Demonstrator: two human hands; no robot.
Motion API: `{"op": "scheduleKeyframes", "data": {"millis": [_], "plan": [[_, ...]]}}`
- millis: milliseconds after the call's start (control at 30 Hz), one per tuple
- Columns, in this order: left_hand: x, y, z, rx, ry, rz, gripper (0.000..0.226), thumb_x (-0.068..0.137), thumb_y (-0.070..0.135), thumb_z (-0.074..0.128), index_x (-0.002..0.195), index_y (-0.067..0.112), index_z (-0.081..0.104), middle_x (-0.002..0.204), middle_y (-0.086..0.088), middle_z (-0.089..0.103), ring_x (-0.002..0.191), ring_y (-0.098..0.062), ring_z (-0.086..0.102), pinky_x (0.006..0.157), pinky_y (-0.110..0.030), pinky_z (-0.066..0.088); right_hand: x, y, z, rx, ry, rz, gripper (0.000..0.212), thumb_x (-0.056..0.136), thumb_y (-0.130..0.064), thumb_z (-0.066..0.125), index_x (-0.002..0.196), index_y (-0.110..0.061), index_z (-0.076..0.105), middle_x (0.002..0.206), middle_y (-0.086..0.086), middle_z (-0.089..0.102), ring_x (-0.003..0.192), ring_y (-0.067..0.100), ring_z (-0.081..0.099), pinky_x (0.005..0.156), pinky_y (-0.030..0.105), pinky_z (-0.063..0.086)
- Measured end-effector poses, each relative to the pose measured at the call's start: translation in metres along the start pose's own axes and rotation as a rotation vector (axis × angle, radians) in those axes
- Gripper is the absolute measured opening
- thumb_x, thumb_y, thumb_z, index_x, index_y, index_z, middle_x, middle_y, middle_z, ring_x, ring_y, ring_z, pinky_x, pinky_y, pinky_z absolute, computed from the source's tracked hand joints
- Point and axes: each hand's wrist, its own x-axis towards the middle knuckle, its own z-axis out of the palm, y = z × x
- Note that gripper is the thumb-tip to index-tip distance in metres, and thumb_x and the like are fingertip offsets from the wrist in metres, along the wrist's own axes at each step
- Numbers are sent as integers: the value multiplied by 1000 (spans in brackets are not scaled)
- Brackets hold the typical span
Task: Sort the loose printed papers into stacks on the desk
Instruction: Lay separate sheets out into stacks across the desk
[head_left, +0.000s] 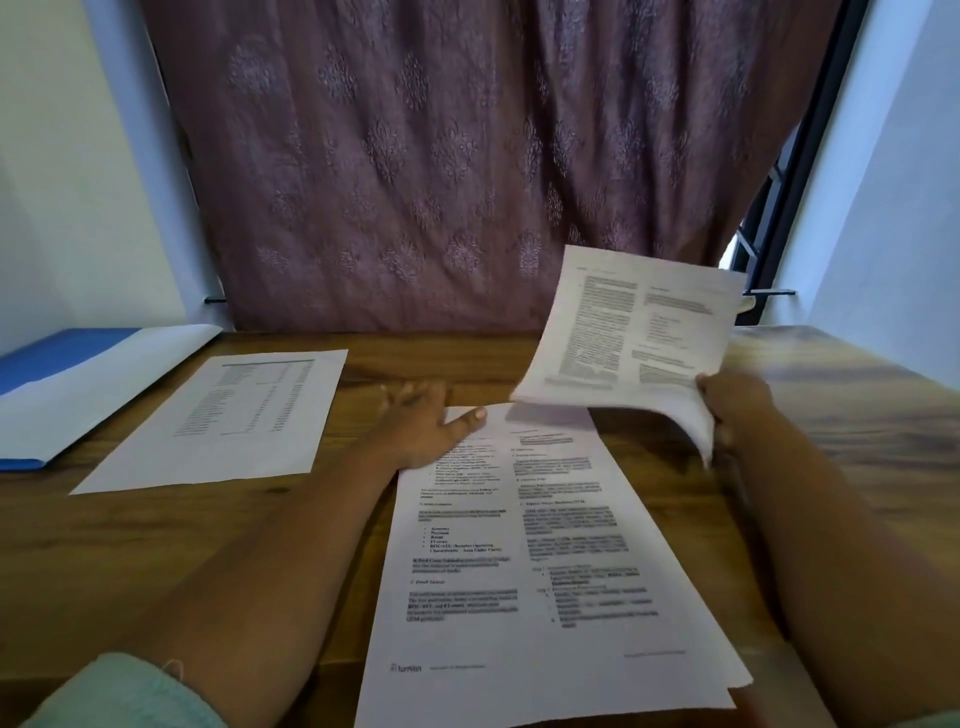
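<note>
Papers: loose printed sheets, three spots on the wooden worktop (519, 358).
Lifted sheet (631, 338): in the air over the right-centre of the worktop, two-column text facing up, near edge drooping and curling down by the right hand.
Right hand (732, 410): fingers curled round the lifted sheet's lower right corner, holding it; thumb side blurred.
Left hand (423, 423): flat, fingers spread and straight, pressing the top left corner of the centre pile.
Centre pile (524, 561): lying skewed in front of the person, at least two sheets judging by the staggered bottom edges; exact count cannot tell.
Table sheet (228, 415): single page with a printed table, flat on the left, well apart from the centre pile.
Folder (67, 384): blue and white, far left, just beside the table sheet; touching or not, cannot tell.
Handling: very light, thin, floppy; bends under its own weight, creases or tears easily, likely slides on smooth wood.
Where to hold: corner or edge pinch, thumb on top; other hand pins the pile so the sheets under don't drag.
Risk: sheet may fold or swing when set down.
Background: patterned curtain (467, 156) behind the worktop.
</note>
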Motion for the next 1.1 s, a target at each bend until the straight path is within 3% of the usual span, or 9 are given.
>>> {"op": "scheduleKeyframes", "data": {"millis": [100, 200, 300, 433, 633, 800, 867, 967, 1100], "plan": [[5, -1, 4, 53, -33, 84, 78, 85, 76, 43, 146, 28, 34, 155, -2, 31, 145, -29, 24, 117, -52, 19, -8, 9, 10, 102, -72, 118, 17, 99, 1, 42, 100, -3, 58, 90, 11, 57, 77, 19, 57, 71, 25, 51], [7, 0, 5, 87, -41, 91, 82, 81, 76, 50, 148, 31, 36, 145, 0, 32, 142, -26, 21, 113, -47, 23, -2, 11, 21, 120, -81, 95, 26, 101, -3, 42, 124, -3, 53, 85, 6, 51, 69, 12, 49, 58, 23, 43], [4, 0, 6, 43, -62, 79, 82, 78, 75, 56, 145, 30, 40, 139, 0, 33, 140, -23, 20, 113, -46, 24, -1, 11, 34, 125, -51, 112, 18, 97, -12, 51, 115, -9, 54, 109, 14, 63, 91, 26, 61, 72, 38, 53], [-7, 2, 0, 54, -114, 95, 80, 75, 72, 63, 141, 31, 42, 141, 2, 34, 136, -20, 26, 109, -44, 34, -14, 7, 55, 229, -196, 134, 10, 94, -15, 60, 102, -8, 60, 100, 15, 70, 89, 31, 71, 81, 47, 59], [-20, 7, -19, 24, -215, 118, 67, 75, 69, 66, 130, 33, 53, 129, 9, 47, 118, -11, 48, 96, -29, 46, -9, -7, 83, 210, -491, 101, 61, 75, -8, 78, 131, -4, 54, 117, 15, 67, 101, 26, 68, 92, 42, 55], [-13, 2, -31, -246, 347, 14, 43, 73, 63, 74, 85, 23, 64, 81, 4, 67, 78, -17, 63, 72, -34, 55, 8, 5, 105, -423, -516, -301, 68, 80, -14, 78, 138, -19, 43, 133, -1, 50, 110, 17, 55, 86, 19, 52], [-6, -6, -28, -214, 403, 39, 40, 79, 65, 67, 94, 28, 62, 98, 7, 67, 88, -14, 62, 76, -34, 58, 12, 4, 111, -616, -556, -517, 61, 84, -20, 76, 135, -17, 42, 128, -4, 48, 114, 14, 51, 80, 6, 43], [4, -20, -17, 88, -69, 39, 57, 92, 68, 42, 145, 45, 36, 159, 8, 29, 143, -25, 32, 115, -46, 32, 12, 2, 122, -756, -645, -650, 55, 88, -25, 71, 135, -20, 43, 129, -3, 48, 117, 15, 50, 86, 11, 38], [6, -17, -17, 261, -212, 5, 58, 102, 57, 27, 155, 38, 15, 165, 6, 6, 152, -24, 6, 120, -43, 12, 15, 12, 129, -962, -414, -818, 45, 92, -39, 63, 134, -25, 53, 137, 4, 45, 126, 19, 41, 99, 20, 28]]}}
